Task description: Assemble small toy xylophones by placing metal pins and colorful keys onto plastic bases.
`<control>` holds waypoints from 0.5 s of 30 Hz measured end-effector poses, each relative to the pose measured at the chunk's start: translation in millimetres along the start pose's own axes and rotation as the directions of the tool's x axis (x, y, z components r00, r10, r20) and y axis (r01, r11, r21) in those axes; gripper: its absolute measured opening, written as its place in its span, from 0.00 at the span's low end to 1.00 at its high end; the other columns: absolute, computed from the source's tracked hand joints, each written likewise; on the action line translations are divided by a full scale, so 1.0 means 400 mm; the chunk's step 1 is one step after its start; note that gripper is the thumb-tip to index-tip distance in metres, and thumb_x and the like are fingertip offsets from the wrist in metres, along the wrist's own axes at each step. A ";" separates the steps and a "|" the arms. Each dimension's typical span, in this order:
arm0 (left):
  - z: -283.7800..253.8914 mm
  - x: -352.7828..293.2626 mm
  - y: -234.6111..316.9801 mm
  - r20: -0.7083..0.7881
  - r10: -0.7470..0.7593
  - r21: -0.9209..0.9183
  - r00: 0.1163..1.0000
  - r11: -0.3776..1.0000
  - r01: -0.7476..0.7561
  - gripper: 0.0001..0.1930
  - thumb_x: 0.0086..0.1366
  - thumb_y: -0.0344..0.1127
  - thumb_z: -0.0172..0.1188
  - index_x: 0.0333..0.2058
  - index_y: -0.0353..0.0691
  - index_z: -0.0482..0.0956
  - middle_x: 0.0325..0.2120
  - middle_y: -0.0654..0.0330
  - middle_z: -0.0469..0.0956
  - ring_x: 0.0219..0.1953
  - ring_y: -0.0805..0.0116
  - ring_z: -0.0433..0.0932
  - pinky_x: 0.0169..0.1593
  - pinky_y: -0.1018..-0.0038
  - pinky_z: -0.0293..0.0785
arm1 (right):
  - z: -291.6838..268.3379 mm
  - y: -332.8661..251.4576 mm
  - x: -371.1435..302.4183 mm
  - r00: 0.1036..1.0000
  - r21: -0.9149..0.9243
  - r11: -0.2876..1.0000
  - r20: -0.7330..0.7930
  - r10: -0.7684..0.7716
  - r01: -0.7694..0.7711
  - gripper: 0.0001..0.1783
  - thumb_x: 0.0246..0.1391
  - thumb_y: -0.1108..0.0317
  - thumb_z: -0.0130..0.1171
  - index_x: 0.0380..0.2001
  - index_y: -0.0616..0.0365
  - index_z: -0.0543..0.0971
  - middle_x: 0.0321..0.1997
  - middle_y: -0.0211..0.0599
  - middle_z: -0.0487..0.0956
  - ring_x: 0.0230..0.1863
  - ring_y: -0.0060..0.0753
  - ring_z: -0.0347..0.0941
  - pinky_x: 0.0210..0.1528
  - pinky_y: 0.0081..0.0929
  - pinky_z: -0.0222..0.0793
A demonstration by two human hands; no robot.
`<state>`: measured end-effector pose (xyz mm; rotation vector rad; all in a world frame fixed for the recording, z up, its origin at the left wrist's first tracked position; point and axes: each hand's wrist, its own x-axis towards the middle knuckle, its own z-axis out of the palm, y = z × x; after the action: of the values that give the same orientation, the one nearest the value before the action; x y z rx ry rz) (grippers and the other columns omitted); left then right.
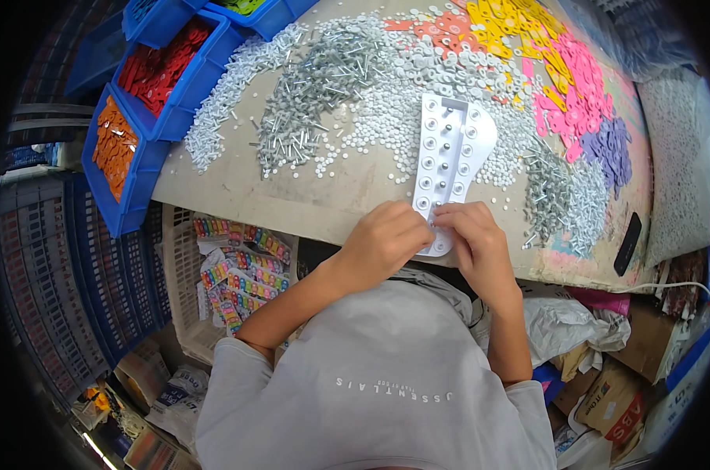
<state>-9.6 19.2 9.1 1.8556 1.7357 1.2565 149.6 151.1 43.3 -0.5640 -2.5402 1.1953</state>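
A long white plastic holder [464, 160] lies on the table before me, its near end at the table's edge. Round white washers sit in rows along it, and several metal pins stand in its middle channel. At its near left side my left hand [386, 239] is closed, fingertips pressed together. Across from it, my right hand [476, 235] curls its fingers over the same end, tips together close to the left ones. Whatever is between the fingertips is too small or hidden to make out.
Piles of metal pins [312, 98], white washers [386, 121] and yellow [504, 27], pink [574, 94] and purple [608, 153] pieces cover the table. Blue bins [124, 160] stand left, a black phone-like object [628, 244] right. Below left is a crate [179, 290] of colourful packets.
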 end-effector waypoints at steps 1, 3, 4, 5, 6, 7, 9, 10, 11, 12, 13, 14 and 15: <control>0.003 0.001 -0.002 0.004 0.024 0.030 1.000 0.999 -0.024 0.09 0.52 0.25 0.69 0.33 0.39 0.81 0.31 0.62 0.79 0.35 0.60 0.76 0.39 0.66 0.71 | 0.001 0.000 0.000 1.000 0.006 1.000 -0.013 0.004 -0.004 0.13 0.48 0.87 0.58 0.38 0.64 0.80 0.45 0.40 0.82 0.47 0.47 0.75 0.48 0.38 0.73; 0.008 -0.001 -0.005 0.010 0.055 0.050 0.998 0.997 -0.056 0.09 0.52 0.26 0.69 0.33 0.40 0.80 0.31 0.63 0.79 0.35 0.61 0.75 0.38 0.66 0.71 | 0.004 0.000 0.001 1.000 0.009 1.000 -0.029 0.005 -0.005 0.13 0.48 0.87 0.58 0.38 0.64 0.80 0.45 0.41 0.83 0.47 0.47 0.76 0.48 0.38 0.73; 0.012 -0.003 -0.006 0.019 0.081 0.070 0.997 0.994 -0.083 0.08 0.52 0.26 0.69 0.32 0.40 0.80 0.30 0.63 0.78 0.35 0.61 0.75 0.38 0.67 0.70 | 0.007 0.002 0.001 0.999 0.018 1.000 -0.035 0.009 -0.009 0.13 0.48 0.87 0.58 0.37 0.64 0.80 0.44 0.41 0.83 0.47 0.47 0.76 0.48 0.38 0.74; 0.016 -0.006 -0.008 0.018 0.083 0.073 0.996 0.994 -0.084 0.08 0.52 0.26 0.69 0.32 0.40 0.80 0.30 0.63 0.78 0.35 0.61 0.75 0.38 0.67 0.70 | 0.010 0.005 0.000 0.999 0.027 1.000 -0.041 0.014 -0.013 0.13 0.48 0.87 0.58 0.37 0.65 0.80 0.44 0.41 0.83 0.47 0.47 0.76 0.48 0.38 0.74; 0.019 -0.008 -0.010 0.030 0.080 0.098 0.996 0.992 -0.082 0.08 0.53 0.27 0.68 0.32 0.41 0.80 0.31 0.64 0.78 0.36 0.62 0.75 0.39 0.67 0.70 | 0.012 0.008 0.001 0.999 0.026 1.000 -0.042 0.010 -0.009 0.13 0.48 0.87 0.58 0.37 0.65 0.80 0.44 0.41 0.83 0.47 0.47 0.76 0.48 0.38 0.74; 0.019 -0.007 -0.009 0.042 0.078 0.119 0.996 0.989 -0.082 0.07 0.53 0.28 0.68 0.32 0.42 0.80 0.32 0.65 0.77 0.36 0.63 0.75 0.39 0.67 0.70 | 0.013 0.008 0.000 0.999 0.028 1.000 -0.043 0.012 -0.011 0.13 0.47 0.87 0.59 0.37 0.65 0.80 0.44 0.41 0.83 0.47 0.47 0.76 0.48 0.38 0.74; 0.007 0.002 -0.002 0.079 0.110 0.143 0.991 0.982 -0.121 0.08 0.53 0.30 0.69 0.32 0.42 0.80 0.33 0.65 0.78 0.38 0.63 0.76 0.41 0.67 0.70 | 0.012 0.009 0.000 0.999 0.027 1.000 -0.046 0.013 -0.011 0.13 0.47 0.87 0.59 0.37 0.64 0.80 0.44 0.41 0.83 0.47 0.47 0.76 0.49 0.38 0.74; 0.002 0.006 0.000 0.117 0.136 0.171 0.984 0.973 -0.155 0.08 0.54 0.32 0.69 0.32 0.42 0.81 0.33 0.64 0.78 0.39 0.63 0.76 0.43 0.67 0.70 | 0.010 0.011 0.001 0.999 0.020 1.000 -0.049 0.005 -0.004 0.13 0.49 0.87 0.58 0.38 0.64 0.80 0.44 0.42 0.82 0.46 0.47 0.77 0.48 0.37 0.74; 0.003 0.007 0.002 0.114 0.137 0.174 0.984 0.972 -0.156 0.08 0.54 0.32 0.69 0.32 0.42 0.81 0.33 0.64 0.78 0.39 0.63 0.76 0.43 0.67 0.70 | 0.008 0.013 0.002 0.999 0.013 1.000 -0.052 -0.003 0.003 0.13 0.50 0.87 0.58 0.39 0.64 0.80 0.43 0.43 0.82 0.45 0.48 0.77 0.47 0.36 0.75; 0.004 0.008 0.004 0.095 0.141 0.146 0.985 0.977 -0.154 0.09 0.54 0.34 0.70 0.32 0.42 0.81 0.36 0.63 0.78 0.40 0.63 0.76 0.45 0.66 0.70 | 0.008 0.010 0.001 0.999 0.011 1.000 -0.052 -0.008 0.008 0.13 0.50 0.87 0.58 0.39 0.64 0.80 0.43 0.43 0.82 0.45 0.48 0.77 0.47 0.36 0.75; 0.003 0.011 0.003 0.075 0.147 0.118 0.986 0.981 -0.155 0.10 0.54 0.36 0.71 0.33 0.42 0.81 0.38 0.62 0.78 0.42 0.62 0.76 0.47 0.65 0.69 | 0.010 0.006 -0.002 0.994 0.061 0.997 -0.095 0.059 -0.053 0.12 0.52 0.86 0.58 0.40 0.65 0.80 0.43 0.44 0.82 0.43 0.47 0.78 0.46 0.35 0.75; -0.005 0.017 0.001 0.071 0.151 0.122 0.986 0.980 -0.159 0.10 0.54 0.36 0.71 0.33 0.42 0.81 0.38 0.62 0.78 0.42 0.62 0.76 0.47 0.65 0.69 | 0.010 0.004 0.000 0.983 0.113 0.987 -0.135 0.126 -0.111 0.12 0.54 0.85 0.57 0.41 0.65 0.80 0.42 0.44 0.82 0.41 0.46 0.79 0.44 0.34 0.76; -0.021 0.022 0.000 0.050 0.107 0.111 0.993 0.988 -0.112 0.11 0.55 0.37 0.70 0.35 0.41 0.82 0.40 0.60 0.79 0.44 0.61 0.76 0.50 0.64 0.69 | 0.009 0.005 0.006 0.983 0.109 0.989 -0.136 0.119 -0.105 0.12 0.54 0.85 0.57 0.41 0.65 0.80 0.42 0.44 0.82 0.41 0.46 0.79 0.44 0.34 0.76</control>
<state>-16.7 24.4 17.1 2.0524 1.7367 1.1688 146.4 151.0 39.7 -0.7484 -2.3419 1.2654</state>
